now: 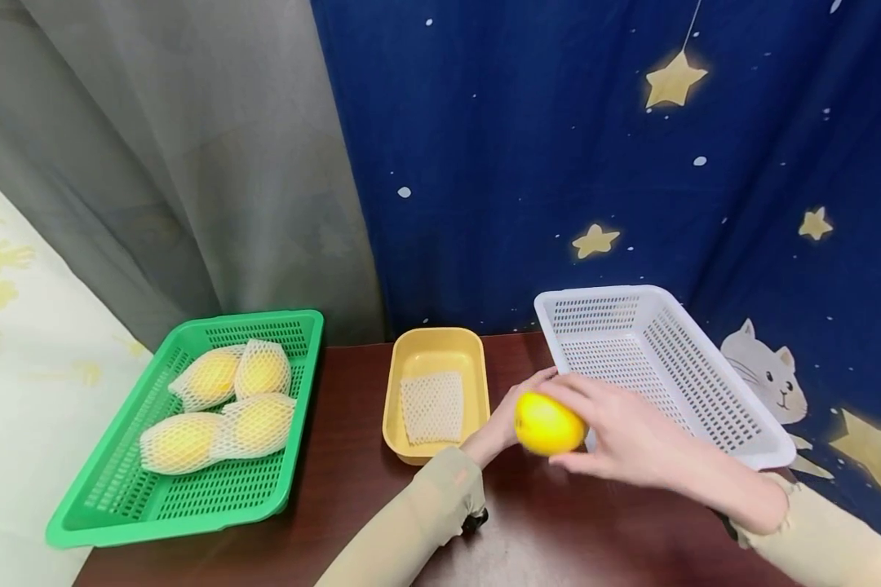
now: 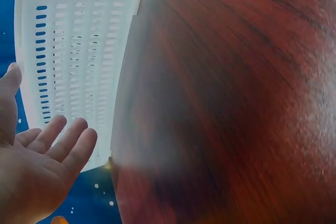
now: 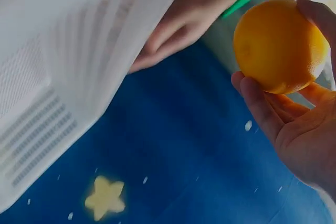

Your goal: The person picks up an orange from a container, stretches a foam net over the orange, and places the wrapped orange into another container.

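Observation:
An orange [image 1: 546, 425] is held in my right hand [image 1: 624, 428], above the table in front of the white basket [image 1: 605, 359]. In the right wrist view, the thumb and fingers pinch the orange [image 3: 278, 45] from opposite sides, and its bare peel shows. My left hand [image 1: 510, 414] is partly hidden behind the orange in the head view, near the basket's left side. The left wrist view shows that left hand [image 2: 42, 166] with its fingers spread and nothing in its palm.
At left, a green basket [image 1: 304, 440] contains several yellow fruits [image 1: 257, 425] in white foam nets. Between the baskets stands a small yellow tray [image 1: 392, 416] with a flat foam net [image 1: 433, 408] in it. Curtains hang behind the dark red table [image 1: 338, 489].

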Available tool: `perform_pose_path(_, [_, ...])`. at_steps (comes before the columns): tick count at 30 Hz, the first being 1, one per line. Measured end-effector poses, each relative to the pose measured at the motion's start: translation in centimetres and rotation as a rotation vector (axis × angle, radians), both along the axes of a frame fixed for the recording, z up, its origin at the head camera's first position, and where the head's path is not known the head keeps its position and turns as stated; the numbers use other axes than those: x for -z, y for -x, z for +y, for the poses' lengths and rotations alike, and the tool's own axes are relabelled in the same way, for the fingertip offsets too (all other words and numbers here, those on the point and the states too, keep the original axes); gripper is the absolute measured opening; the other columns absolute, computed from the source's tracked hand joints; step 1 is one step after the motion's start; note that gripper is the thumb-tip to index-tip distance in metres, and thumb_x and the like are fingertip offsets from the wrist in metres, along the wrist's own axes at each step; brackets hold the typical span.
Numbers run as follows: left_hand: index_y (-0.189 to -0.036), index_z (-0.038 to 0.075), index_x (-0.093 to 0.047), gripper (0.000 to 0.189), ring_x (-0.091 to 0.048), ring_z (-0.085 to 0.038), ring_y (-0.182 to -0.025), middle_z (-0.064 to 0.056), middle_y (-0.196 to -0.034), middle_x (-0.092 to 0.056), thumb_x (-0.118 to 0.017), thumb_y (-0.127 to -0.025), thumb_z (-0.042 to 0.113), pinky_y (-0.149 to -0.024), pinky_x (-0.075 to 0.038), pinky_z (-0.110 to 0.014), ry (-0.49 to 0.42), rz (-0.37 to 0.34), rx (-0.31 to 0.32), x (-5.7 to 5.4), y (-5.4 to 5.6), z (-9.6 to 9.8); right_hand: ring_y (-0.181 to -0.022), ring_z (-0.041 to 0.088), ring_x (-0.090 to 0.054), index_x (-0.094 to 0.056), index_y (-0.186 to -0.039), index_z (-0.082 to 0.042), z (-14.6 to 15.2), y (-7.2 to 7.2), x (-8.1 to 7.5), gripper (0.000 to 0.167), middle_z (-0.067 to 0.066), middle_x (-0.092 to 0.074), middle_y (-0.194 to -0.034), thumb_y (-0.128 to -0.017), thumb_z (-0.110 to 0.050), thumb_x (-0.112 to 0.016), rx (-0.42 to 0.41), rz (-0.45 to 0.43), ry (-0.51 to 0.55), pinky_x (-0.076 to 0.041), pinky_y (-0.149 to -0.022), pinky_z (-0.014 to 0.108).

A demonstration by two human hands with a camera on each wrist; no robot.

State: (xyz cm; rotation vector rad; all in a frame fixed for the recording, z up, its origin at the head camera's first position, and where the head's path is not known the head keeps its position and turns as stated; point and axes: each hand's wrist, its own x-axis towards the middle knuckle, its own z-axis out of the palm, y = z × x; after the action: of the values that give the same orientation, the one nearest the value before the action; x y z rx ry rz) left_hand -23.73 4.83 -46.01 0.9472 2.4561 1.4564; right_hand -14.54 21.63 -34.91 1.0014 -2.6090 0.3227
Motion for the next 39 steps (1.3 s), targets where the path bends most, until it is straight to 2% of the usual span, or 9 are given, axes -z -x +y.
perform_pose_path(2, [-0.154,0.004,-0.048,0.064,-0.068,-0.033,-0.128,-0.018,-0.139,-0.07,-0.07,-0.095,0.01,-0.114,-0.053,-0.036,-0.017,-0.047,0.007,0.0,0.1,0.1,-0.101,0.016,-0.072,-0.063,-0.141,-0.021,-0.6,-1.2,0.5,0.079,0.0,-0.069,-0.131,-0.072,-0.046,-0.093,-0.029,0.007,-0.021,-0.065,-0.082,0.037])
perform_pose_path(4, [-0.157,0.012,-0.047,0.061,-0.069,-0.03,-0.128,-0.013,-0.14,-0.07,-0.067,-0.101,0.021,-0.113,-0.054,-0.034,0.023,-0.11,-0.021,-0.2,0.2,0.4,-0.102,0.015,-0.072,-0.062,-0.141,-0.023,-1.1,-2.0,1.1,0.08,-0.002,-0.067,-0.132,-0.072,-0.048,-0.093,-0.061,0.003,-0.04,-0.065,-0.083,0.037])
perform_pose_path(7, [-0.158,0.018,-0.047,0.068,-0.072,-0.028,-0.124,-0.01,-0.139,-0.071,-0.074,-0.098,0.034,-0.107,-0.058,-0.033,0.065,-0.15,-0.061,-0.5,0.0,0.7,-0.104,0.012,-0.069,-0.06,-0.141,-0.025,-1.8,-2.9,2.1,0.08,-0.005,-0.066,-0.132,-0.072,-0.05,-0.093,-0.112,-0.015,-0.066,-0.064,-0.083,0.035])
perform_pose_path(9, [-0.159,0.02,-0.046,0.07,-0.073,-0.027,-0.123,-0.008,-0.139,-0.071,-0.073,-0.098,0.041,-0.106,-0.059,-0.033,0.088,-0.146,-0.069,-0.6,-0.1,0.7,-0.104,0.011,-0.068,-0.059,-0.141,-0.025,-2.2,-3.4,3.0,0.081,-0.006,-0.065,-0.13,-0.072,-0.05,-0.093,-0.146,-0.027,-0.083,-0.063,-0.081,0.032])
perform_pose_path(14, [-0.16,0.022,-0.045,0.072,-0.072,-0.024,-0.124,-0.006,-0.14,-0.071,-0.071,-0.098,0.046,-0.105,-0.059,-0.032,0.133,-0.112,-0.078,-0.8,-0.2,0.6,-0.099,0.009,-0.064,-0.059,-0.139,-0.026,-2.8,-4.2,5.4,0.083,-0.008,-0.064,-0.122,-0.068,-0.051,-0.095,-0.2,-0.048,-0.117,-0.061,-0.077,0.027])
perform_pose_path(22, [-0.16,0.024,-0.043,0.073,-0.071,-0.023,-0.127,-0.004,-0.142,-0.069,-0.071,-0.098,0.048,-0.104,-0.059,-0.032,0.168,-0.133,-0.09,-0.7,-0.1,0.7,-0.102,0.01,-0.063,-0.059,-0.14,-0.025,-3.3,-4.5,7.8,0.081,-0.007,-0.062,-0.12,-0.071,-0.051,-0.092,-0.235,-0.128,-0.191,-0.059,-0.081,0.028])
perform_pose_path(28, [-0.161,0.025,-0.042,0.074,-0.07,-0.021,-0.128,-0.003,-0.144,-0.068,-0.071,-0.098,0.05,-0.107,-0.057,-0.033,0.191,-0.132,-0.091,-0.8,0.0,0.7,-0.098,0.007,-0.061,-0.058,-0.139,-0.028,-3.6,-4.5,8.6,0.08,-0.009,-0.061,-0.113,-0.071,-0.052,-0.091,-0.266,-0.112,-0.222,-0.057,-0.078,0.023])
perform_pose_path(39, [-0.161,0.023,-0.042,0.075,-0.07,-0.022,-0.128,-0.003,-0.143,-0.068,-0.071,-0.098,0.05,-0.107,-0.057,-0.033,0.196,-0.125,-0.088,-1.0,0.0,0.7,-0.096,0.008,-0.061,-0.058,-0.14,-0.029,-4.0,-4.7,9.1,0.081,-0.008,-0.062,-0.113,-0.07,-0.053,-0.091,-0.28,-0.1,-0.283,-0.056,-0.077,0.022])
